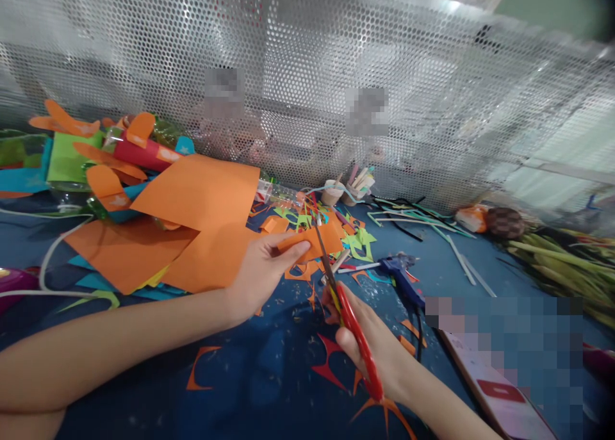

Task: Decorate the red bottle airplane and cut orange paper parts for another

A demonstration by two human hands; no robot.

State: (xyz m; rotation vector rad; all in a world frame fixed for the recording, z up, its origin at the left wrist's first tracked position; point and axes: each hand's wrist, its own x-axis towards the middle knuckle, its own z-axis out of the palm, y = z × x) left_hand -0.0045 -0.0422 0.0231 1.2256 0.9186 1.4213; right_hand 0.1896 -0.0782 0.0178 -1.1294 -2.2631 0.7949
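Note:
My left hand (257, 273) pinches a small piece of orange paper (327, 240) between thumb and fingers, near the middle of the view. Red-handled scissors (354, 328) are gripped in my right hand (372, 337), their blades pointing up and away and meeting the orange paper just right of my left fingertips. Large orange sheets (206, 193) lie behind and left of my left hand. Cut scraps in orange and green (360, 243) are scattered beyond the scissors.
Bottles wrapped in coloured paper (144, 150) crowd the back left. A blue glue gun (402, 275) lies to the right, with a phone (500, 389) nearer me. Cups of sticks (358, 190) stand by the perforated metal screen (307, 62). Dried leaves (567, 267) lie far right.

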